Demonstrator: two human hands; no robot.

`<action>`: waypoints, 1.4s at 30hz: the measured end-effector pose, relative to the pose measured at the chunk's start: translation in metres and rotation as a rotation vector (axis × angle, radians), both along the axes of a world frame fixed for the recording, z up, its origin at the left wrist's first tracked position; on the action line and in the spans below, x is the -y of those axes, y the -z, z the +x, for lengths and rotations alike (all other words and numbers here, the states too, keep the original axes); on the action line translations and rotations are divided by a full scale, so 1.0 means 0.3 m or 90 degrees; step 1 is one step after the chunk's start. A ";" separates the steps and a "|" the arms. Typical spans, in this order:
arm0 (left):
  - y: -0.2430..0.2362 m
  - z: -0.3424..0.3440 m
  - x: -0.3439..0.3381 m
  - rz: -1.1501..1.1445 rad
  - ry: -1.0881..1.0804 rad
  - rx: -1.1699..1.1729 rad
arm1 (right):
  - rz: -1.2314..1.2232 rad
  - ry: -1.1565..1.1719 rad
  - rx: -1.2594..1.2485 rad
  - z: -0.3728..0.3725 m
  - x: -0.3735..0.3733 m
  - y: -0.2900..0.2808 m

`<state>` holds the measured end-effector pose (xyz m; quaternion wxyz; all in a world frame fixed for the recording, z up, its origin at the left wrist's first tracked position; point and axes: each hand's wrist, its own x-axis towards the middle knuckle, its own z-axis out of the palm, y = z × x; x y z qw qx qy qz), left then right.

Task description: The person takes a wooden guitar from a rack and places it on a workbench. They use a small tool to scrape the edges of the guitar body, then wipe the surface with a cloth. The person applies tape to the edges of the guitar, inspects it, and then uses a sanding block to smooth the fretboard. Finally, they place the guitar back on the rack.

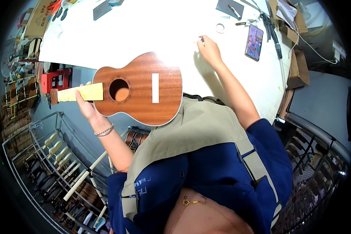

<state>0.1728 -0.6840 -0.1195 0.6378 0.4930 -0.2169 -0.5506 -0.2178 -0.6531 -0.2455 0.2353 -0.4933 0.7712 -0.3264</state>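
Note:
A brown wooden ukulele (167, 78) with a round sound hole and a pale edge lies across my front, its body partly over the table's edge. A white rectangular strip (155, 88) shows on its top. Yellow tape (91, 92) covers its neck. My left hand (86, 105) is wrapped round that neck from below, thumb across the tape. Over the white table (136, 31), my right hand (209, 50) is apart from the ukulele with its fingers drawn together. A tiny pale sliver seems to be at the fingertips, too faint to name.
At the table's right lie a phone (254, 43), a tape roll (220, 27), a marker pen (234, 11) and a black-handled cable tool (271, 33). A red stool (57, 80) stands beyond the neck. Racks of wooden parts (62, 156) fill the left; a cardboard box (298, 68) sits at right.

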 end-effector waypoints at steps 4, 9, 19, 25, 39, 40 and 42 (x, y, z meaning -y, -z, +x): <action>-0.075 0.001 -0.018 0.036 0.050 -0.012 | 0.168 0.029 -0.310 -0.013 0.198 0.027; -0.115 0.055 -0.044 0.037 0.126 -0.113 | 0.196 -0.126 -0.493 -0.037 0.289 0.109; -0.108 0.115 -0.015 0.073 0.210 -0.118 | 0.015 -0.202 0.269 -0.016 0.063 -0.111; -0.127 0.017 0.025 0.088 0.271 -0.140 | 0.042 -0.448 0.402 0.099 -0.207 -0.411; -0.171 -0.073 0.056 0.073 0.340 -0.117 | -0.279 -0.631 -0.057 0.130 -0.116 -0.479; -0.170 -0.071 0.050 0.066 0.339 -0.118 | -0.258 -0.613 -0.055 0.127 -0.140 -0.479; -0.167 -0.062 0.031 0.063 0.334 -0.115 | -0.188 -0.599 -0.058 0.111 -0.212 -0.494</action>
